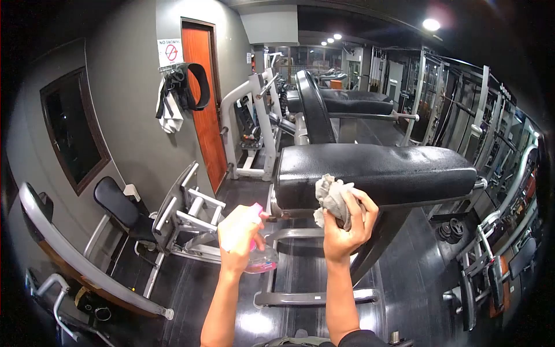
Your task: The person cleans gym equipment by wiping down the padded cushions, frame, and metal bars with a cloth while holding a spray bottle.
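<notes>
My left hand (237,234) is wrapped round the neck of a spray bottle (263,261) with a pink top and a clear body holding a little pink liquid. In my right hand (350,228) is a crumpled grey cloth (331,199), gripped between thumb and fingers. The cloth is in front of the near side of a black padded bench (376,168); whether it touches the padding I cannot tell. The bottle is lower and left of the bench's end, apart from it.
Behind the bench stand an upright black pad (315,107) and a second padded bench (358,103). Seated machines (124,208) line the left wall by an orange door (205,98). Metal racks (483,104) are on the right, with weight plates (451,230) on the floor.
</notes>
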Demonstrator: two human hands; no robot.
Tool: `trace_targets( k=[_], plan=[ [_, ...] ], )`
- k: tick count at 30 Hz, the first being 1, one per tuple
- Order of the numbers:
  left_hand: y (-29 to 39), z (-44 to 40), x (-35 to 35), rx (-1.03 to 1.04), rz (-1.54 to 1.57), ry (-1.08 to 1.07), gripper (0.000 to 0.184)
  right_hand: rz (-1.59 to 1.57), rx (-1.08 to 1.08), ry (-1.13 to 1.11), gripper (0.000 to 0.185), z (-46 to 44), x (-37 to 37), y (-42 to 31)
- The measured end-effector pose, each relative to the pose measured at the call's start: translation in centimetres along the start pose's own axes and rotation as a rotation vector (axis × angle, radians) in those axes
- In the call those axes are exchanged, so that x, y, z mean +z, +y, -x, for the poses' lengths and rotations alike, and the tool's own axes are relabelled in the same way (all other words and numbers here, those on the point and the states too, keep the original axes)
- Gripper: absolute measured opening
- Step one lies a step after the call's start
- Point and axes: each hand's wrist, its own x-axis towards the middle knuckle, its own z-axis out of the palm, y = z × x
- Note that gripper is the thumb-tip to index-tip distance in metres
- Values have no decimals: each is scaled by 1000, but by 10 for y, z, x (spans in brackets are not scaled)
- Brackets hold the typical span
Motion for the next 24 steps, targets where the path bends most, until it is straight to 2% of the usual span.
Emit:
trace_targets(
  k=[4,7,11,16,21,24],
  plan=[
    [-2,-6,-13,-76,6,4,31,-79,68,-141,55,-6,20,-26],
    [-12,-9,-20,-44,71,-24,29,-12,-26,-270,54,11,30,-37],
    [-19,-11,-26,-42,116,-62,29,24,-53,-298,49,24,9,-16],
    [-25,-8,-29,-60,181,-81,28,61,85,-56,50,1,-2,-17],
    [-23,-7,-30,-67,208,-51,27,80,-112,-99,53,38,41,-22],
    [-21,-6,-36,-62,176,-67,29,27,-103,-130,55,45,43,-24]
  ],
)
